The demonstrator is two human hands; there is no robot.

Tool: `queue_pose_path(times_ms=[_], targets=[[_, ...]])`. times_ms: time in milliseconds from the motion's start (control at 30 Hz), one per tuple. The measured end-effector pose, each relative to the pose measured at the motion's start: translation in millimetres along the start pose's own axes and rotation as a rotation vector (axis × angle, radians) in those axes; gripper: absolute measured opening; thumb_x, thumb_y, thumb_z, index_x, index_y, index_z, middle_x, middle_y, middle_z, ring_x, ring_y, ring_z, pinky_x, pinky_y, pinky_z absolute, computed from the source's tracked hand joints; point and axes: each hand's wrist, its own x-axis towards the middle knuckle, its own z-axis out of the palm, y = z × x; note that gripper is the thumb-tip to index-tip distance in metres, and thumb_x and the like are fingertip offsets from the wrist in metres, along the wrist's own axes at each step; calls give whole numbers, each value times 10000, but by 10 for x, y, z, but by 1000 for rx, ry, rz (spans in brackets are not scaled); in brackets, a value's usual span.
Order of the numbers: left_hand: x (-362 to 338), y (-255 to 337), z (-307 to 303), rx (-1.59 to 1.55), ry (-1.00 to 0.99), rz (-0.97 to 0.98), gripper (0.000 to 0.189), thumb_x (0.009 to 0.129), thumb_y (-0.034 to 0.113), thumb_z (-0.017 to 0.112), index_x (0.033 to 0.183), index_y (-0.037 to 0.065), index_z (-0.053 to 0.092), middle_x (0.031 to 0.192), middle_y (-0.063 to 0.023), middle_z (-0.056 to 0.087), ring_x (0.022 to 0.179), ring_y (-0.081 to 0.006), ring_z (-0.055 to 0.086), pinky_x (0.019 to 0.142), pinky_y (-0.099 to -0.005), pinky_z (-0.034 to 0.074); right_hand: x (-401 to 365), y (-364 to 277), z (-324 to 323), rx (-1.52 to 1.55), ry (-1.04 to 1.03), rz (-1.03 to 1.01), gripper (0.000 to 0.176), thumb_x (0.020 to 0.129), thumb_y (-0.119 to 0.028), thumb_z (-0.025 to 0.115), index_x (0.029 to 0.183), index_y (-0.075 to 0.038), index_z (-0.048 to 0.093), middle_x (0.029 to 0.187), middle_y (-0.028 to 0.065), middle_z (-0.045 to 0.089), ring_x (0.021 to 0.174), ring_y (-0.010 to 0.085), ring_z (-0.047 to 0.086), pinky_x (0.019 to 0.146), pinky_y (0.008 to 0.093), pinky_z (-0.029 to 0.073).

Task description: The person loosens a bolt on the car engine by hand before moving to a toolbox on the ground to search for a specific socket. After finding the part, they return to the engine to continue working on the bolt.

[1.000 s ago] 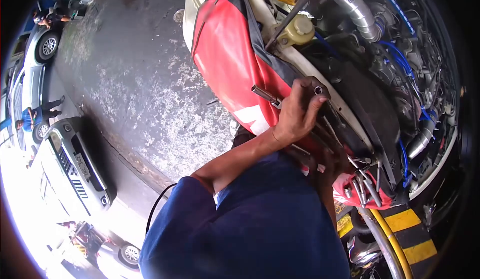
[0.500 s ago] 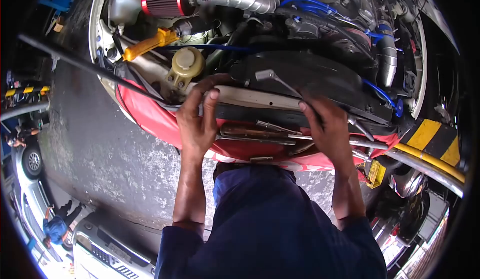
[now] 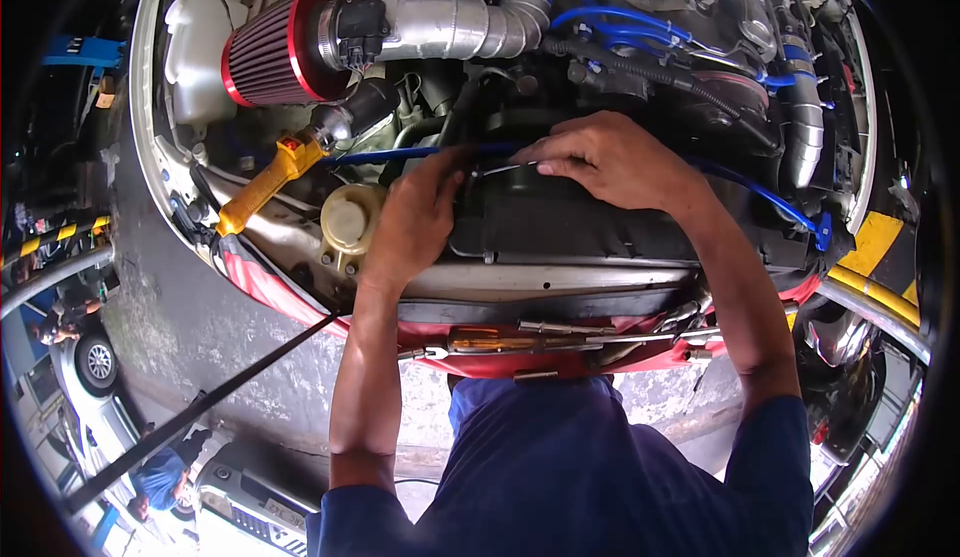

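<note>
My right hand (image 3: 615,162) reaches over the black fan shroud (image 3: 590,227), its fingers closed on the end of a thin metal wrench (image 3: 500,168). The wrench's other end lies near the fingertips of my left hand (image 3: 412,219). That hand is at the shroud's left edge, with its fingers partly hidden and blurred, beside the cream-coloured reservoir cap (image 3: 347,219). A yellow-handled tool (image 3: 262,189) rests to the left. Above are a red air filter (image 3: 280,47) and a silver intake pipe (image 3: 450,26).
Screwdrivers and other tools (image 3: 485,341) lie on a red cover (image 3: 480,365) along the car's front edge. A dark rod (image 3: 200,402) slants across the lower left. Another person (image 3: 160,477) and parked vehicles are at the lower left. A yellow rail (image 3: 875,295) stands right.
Both hands have moved forward over the engine bay, and the wrench has come nearer my left hand. The view has shifted, and the dark rod now slants down to the left.
</note>
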Motion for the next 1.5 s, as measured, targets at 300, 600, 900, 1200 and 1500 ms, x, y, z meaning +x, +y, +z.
queue_pose_path(times_ms=[300, 600, 900, 1200, 1500], targets=[[-3, 72, 25, -7, 29, -108, 231, 1018, 105, 550, 1167, 0, 693, 1067, -226, 726, 1025, -395, 704, 877, -407, 528, 243, 257, 25, -38, -161, -40, 399, 952, -78, 653, 1305, -250, 725, 1109, 90, 660, 1097, 310, 627, 983, 430, 529], [-77, 21, 5, -71, -14, -108, 270, 1035, 148, 556, 1235, -17, 632, 1025, -234, 715, 954, -333, 705, 854, -381, 518, 458, -842, -186, -424, 87, -385, 125, 808, -143, 671, 846, -34, 721, 785, 122, 694, 891, 263, 709, 753, 406, 577], [-32, 4, 55, -201, 13, -136, 296, 1035, 183, 580, 1253, -7, 644, 1040, -194, 738, 939, -282, 721, 856, -373, 531, 143, 44, -103, -215, -80, 13, 180, 945, -145, 672, 1096, -76, 742, 1015, 114, 680, 1067, 327, 628, 944, 445, 515], [-27, -80, 61, -123, -18, -139, 348, 1026, 226, 558, 1263, -16, 636, 1045, -215, 732, 986, -328, 710, 898, -399, 514, 300, -571, -263, -403, -64, -110, 112, 887, -93, 681, 983, -51, 721, 950, 133, 669, 1023, 336, 660, 912, 457, 540], [-33, -95, 88, -303, 2, -163, 304, 1035, 179, 579, 1269, -1, 648, 1066, -137, 739, 945, -176, 671, 877, -321, 507, 188, -529, -243, -311, 170, -110, 162, 897, -192, 727, 996, -65, 704, 973, 114, 720, 986, 349, 692, 961, 461, 537]])
